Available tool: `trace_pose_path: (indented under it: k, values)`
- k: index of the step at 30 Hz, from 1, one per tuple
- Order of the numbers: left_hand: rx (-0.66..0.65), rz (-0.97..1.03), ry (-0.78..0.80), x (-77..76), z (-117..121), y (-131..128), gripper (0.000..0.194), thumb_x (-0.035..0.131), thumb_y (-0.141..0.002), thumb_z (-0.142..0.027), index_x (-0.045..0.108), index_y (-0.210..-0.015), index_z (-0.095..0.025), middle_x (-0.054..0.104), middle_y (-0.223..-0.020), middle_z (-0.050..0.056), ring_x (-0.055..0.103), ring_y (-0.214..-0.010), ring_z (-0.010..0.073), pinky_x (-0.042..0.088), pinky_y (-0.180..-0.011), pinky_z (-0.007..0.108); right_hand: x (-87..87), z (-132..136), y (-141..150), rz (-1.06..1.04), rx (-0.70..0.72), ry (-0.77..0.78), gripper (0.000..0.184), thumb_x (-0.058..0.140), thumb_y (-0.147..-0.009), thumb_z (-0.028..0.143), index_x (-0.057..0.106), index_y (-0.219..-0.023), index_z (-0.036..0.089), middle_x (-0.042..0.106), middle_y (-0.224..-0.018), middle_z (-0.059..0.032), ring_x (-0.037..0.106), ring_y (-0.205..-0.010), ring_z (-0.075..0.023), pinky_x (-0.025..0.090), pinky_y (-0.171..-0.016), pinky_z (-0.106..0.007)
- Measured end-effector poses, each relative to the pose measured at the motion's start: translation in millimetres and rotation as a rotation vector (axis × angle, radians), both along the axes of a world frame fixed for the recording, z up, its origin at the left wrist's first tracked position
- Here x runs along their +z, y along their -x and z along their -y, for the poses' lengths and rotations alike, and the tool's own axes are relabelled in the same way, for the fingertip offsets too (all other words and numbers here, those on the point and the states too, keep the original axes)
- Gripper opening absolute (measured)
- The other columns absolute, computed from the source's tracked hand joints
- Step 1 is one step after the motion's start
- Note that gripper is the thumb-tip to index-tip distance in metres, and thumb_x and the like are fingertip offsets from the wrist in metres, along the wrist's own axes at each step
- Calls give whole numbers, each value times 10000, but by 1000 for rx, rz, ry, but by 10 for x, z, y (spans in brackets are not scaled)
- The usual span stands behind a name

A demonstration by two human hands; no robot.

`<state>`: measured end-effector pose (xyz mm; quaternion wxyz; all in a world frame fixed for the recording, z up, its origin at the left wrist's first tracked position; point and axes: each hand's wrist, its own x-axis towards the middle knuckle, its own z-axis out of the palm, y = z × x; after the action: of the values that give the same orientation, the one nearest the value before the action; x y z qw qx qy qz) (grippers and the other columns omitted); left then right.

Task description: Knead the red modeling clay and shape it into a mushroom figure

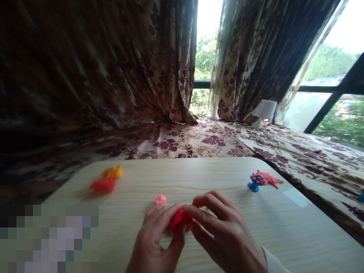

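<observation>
My left hand [155, 237] and my right hand [224, 231] meet at the near middle of a light wooden table [199, 174], both pinching one lump of red clay [179, 220]. The fingers of both hands are closed around it, so most of the lump is hidden. A small pink clay piece [160, 199] lies just beyond my left fingertips.
An orange clay piece [113, 172] and a red one [102, 185] lie at the far left of the table. A blue-and-red clay figure [256, 181] and a pink flat shape [270, 178] sit at the far right. Behind are a floral-covered ledge, curtains, a white lamp [264, 112] and a window.
</observation>
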<state>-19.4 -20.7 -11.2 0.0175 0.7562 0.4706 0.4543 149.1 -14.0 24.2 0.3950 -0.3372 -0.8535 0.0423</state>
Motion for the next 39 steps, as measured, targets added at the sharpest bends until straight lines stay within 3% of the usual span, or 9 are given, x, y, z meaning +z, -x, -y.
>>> trace_pose_path:
  k: [5, 9, 12, 18, 20, 25, 29, 34, 39]
  values:
    - [24, 83, 82, 13, 7, -12, 226, 636, -743, -278, 660, -964, -238, 735, -938, 32, 663, -923, 218, 532, -857, 349, 3, -5, 7, -48, 19, 25, 159, 502, -883, 131, 642, -913, 202, 604, -772, -41, 510, -708, -169, 422, -632, -302]
    - [-85, 372, 469, 127, 12, -46, 213, 607, -771, -355, 693, -917, -227, 747, -886, 28, 697, -813, 209, 584, -730, 286, -13, -7, -17, -148, -1, 173, 231, 491, -899, 180, 580, -1106, 231, 603, -944, -51, 552, -837, -171, 461, -723, -298]
    - [-209, 597, 692, 165, 14, -66, 256, 557, -813, -354, 690, -968, -200, 741, -933, 47, 700, -819, 213, 593, -720, 287, -39, -16, -18, -192, -46, 226, 208, 495, -896, 200, 588, -1081, 222, 605, -939, -45, 571, -850, -159, 472, -735, -275]
    - [-134, 622, 530, 38, 14, -28, 387, 666, -726, -313, 630, -1108, -264, 688, -1100, 35, 652, -971, 218, 558, -823, 297, -80, -33, 26, -189, -33, 127, 126, 537, -844, 124, 577, -932, 204, 604, -764, -12, 568, -683, -142, 459, -616, -254]
    - [-149, 712, 628, 33, 11, -14, 393, 661, -730, -347, 631, -1108, -243, 711, -1040, 48, 664, -940, 219, 559, -814, 301, -87, -33, 21, -222, -42, 53, 158, 527, -827, 75, 556, -918, 201, 609, -784, -16, 572, -692, -142, 456, -625, -253]
    - [-270, 1173, 861, 147, 13, -31, 268, 572, -794, -405, 731, -831, -193, 756, -859, 69, 678, -906, 238, 551, -815, 337, -106, -39, -11, -190, -33, -49, 185, 529, -813, 54, 526, -926, 201, 619, -852, -39, 586, -725, -152, 461, -640, -258]
    - [-443, 1351, 963, 249, 7, -38, 165, 667, -734, -298, 721, -852, -195, 757, -854, 62, 686, -884, 221, 545, -809, 323, -114, -47, -4, -178, 9, -33, 208, 514, -815, 50, 546, -944, 211, 625, -903, -46, 603, -769, -158, 487, -665, -257]
    - [-523, 1448, 1000, 313, 2, -30, 169, 675, -718, -224, 717, -876, -179, 757, -883, 74, 684, -878, 231, 524, -843, 407, -106, -51, -1, -486, 4, 267, 224, 464, -898, 141, 568, -1075, 229, 660, -885, -25, 642, -801, -124, 526, -725, -195]
    - [-537, 1391, 1042, 309, 31, -43, 127, 696, -700, -211, 725, -823, -196, 758, -836, 55, 674, -881, 246, 478, -888, 429, 10, -10, 41, -693, 86, 726, 210, 553, -859, 363, 663, -841, 185, 658, -690, -6, 629, -673, -132, 525, -611, -176]
